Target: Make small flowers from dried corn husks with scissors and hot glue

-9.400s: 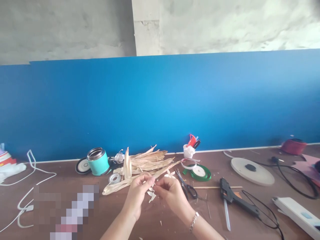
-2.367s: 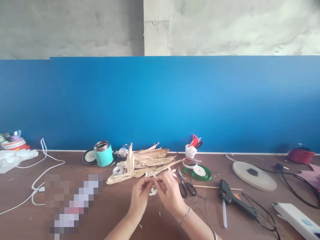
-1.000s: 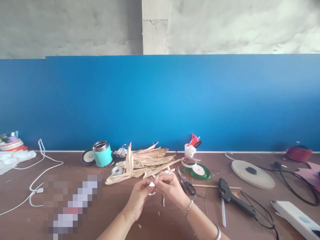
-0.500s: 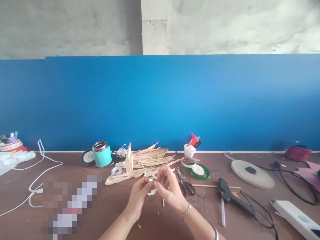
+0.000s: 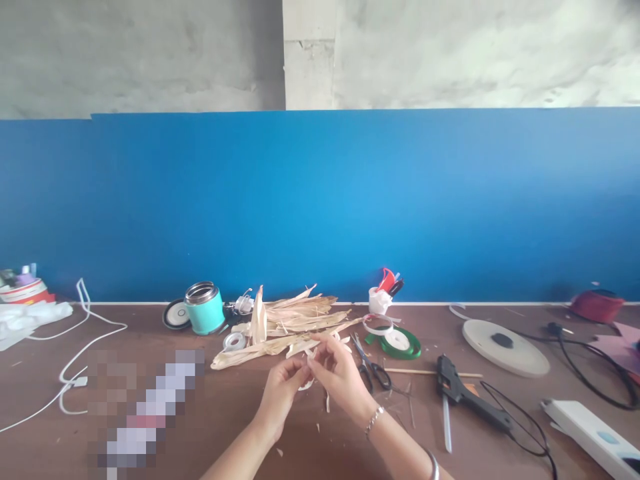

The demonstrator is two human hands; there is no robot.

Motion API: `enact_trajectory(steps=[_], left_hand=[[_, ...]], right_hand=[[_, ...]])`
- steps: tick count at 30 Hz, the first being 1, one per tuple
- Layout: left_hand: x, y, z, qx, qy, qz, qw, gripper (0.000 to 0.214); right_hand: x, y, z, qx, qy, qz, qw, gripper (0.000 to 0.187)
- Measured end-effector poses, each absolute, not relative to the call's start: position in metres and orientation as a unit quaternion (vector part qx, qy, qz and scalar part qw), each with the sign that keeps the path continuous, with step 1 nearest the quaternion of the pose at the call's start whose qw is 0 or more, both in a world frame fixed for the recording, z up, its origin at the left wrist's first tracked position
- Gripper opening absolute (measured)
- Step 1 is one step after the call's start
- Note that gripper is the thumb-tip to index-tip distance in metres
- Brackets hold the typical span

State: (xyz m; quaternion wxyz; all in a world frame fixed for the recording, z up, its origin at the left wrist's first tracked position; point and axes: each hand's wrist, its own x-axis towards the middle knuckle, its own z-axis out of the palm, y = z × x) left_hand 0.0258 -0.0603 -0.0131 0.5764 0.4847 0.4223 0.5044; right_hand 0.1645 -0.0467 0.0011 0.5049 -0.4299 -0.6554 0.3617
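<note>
My left hand (image 5: 284, 392) and my right hand (image 5: 341, 381) meet over the near middle of the table, fingertips together. Between them they pinch a small pale piece of corn husk (image 5: 306, 385), mostly covered by the fingers. Just beyond lies a heap of dried corn husks (image 5: 300, 325), one strip standing up at its left. A pair of dark-handled scissors (image 5: 371, 365) rests right of my right hand. Small husk scraps (image 5: 328, 402) are scattered beneath and beside the hands.
To the right lie a green ribbon spool (image 5: 413, 347), a glue gun (image 5: 457, 391), a pale round disc (image 5: 520, 350) and a white power strip (image 5: 590, 433). At left stand a turquoise jar (image 5: 205, 312) and a white cable (image 5: 95, 340). A pen cup (image 5: 380, 301) stands by the blue partition (image 5: 320, 200).
My right fingers have drawn in closer to the left fingertips, and less of the pale husk piece shows between them. The things on the table stay in place.
</note>
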Motion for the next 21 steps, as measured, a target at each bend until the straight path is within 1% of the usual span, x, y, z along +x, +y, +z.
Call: enact_trajectory(steps=[1,2,5,7,9,11,13,17,18,19,21], left_hand=[[0.026,-0.060,-0.013,0.488,0.429,0.503,0.569,0.031],[0.027,-0.060,-0.013,0.492,0.436,0.501,0.563,0.033],[0.027,-0.059,-0.013,0.501,0.455,0.492,0.549,0.036],[0.027,-0.058,-0.015,0.498,0.468,0.489,0.542,0.037],[0.026,-0.057,-0.016,0.482,0.487,0.495,0.534,0.037],[0.025,-0.057,-0.018,0.470,0.503,0.506,0.520,0.037],[0.025,-0.057,-0.018,0.471,0.511,0.513,0.504,0.037],[0.027,-0.058,-0.016,0.474,0.498,0.508,0.519,0.036],[0.027,-0.059,-0.015,0.474,0.486,0.505,0.533,0.035],[0.028,-0.059,-0.014,0.475,0.469,0.502,0.550,0.033],[0.028,-0.061,-0.013,0.472,0.430,0.495,0.589,0.030]], right_hand=[[0.164,-0.047,0.000,-0.436,-0.670,0.324,0.506,0.029],[0.163,-0.048,0.000,-0.438,-0.688,0.279,0.506,0.029],[0.163,-0.050,0.001,-0.423,-0.734,0.158,0.508,0.016],[0.165,-0.049,0.004,-0.428,-0.726,0.138,0.521,0.013],[0.171,-0.045,0.006,-0.473,-0.695,0.170,0.514,0.014],[0.178,-0.039,0.003,-0.528,-0.678,0.213,0.464,0.017],[0.184,-0.033,-0.002,-0.545,-0.685,0.226,0.428,0.017],[0.186,-0.030,-0.011,-0.551,-0.686,0.221,0.421,0.016],[0.185,-0.030,-0.011,-0.541,-0.685,0.248,0.420,0.017],[0.183,-0.031,-0.009,-0.520,-0.683,0.299,0.417,0.016],[0.180,-0.034,-0.003,-0.462,-0.660,0.430,0.408,0.016]])
